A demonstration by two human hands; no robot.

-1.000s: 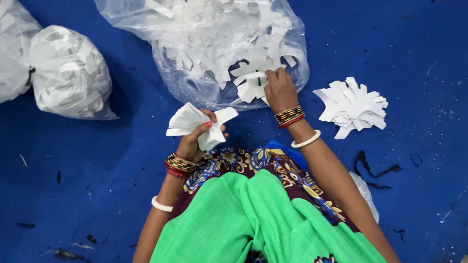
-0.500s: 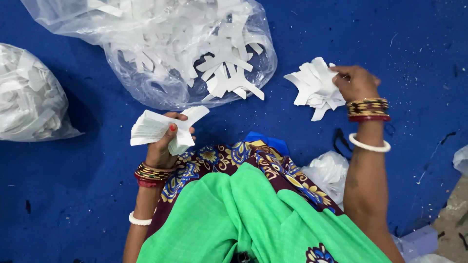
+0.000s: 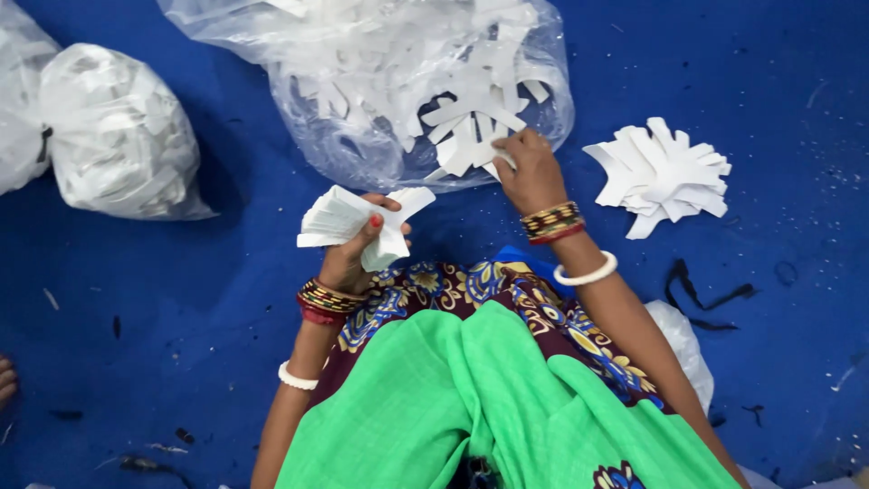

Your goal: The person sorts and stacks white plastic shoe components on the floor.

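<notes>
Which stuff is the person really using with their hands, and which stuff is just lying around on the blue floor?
In use:
- left hand gripping a stack of white paper cut-outs
- right hand touching white cut-outs in the big clear plastic bag
- loose pile of white paper cut-outs on the blue floor

Just lying about:
- tied clear bag of white scraps
- black thread scraps

Bright, even overhead light falls on the blue floor (image 3: 136,299), soft shadows pool beside the tied bag (image 3: 118,136), mild glare glints off the open plastic bag (image 3: 362,154), and focus stays sharp throughout.
</notes>
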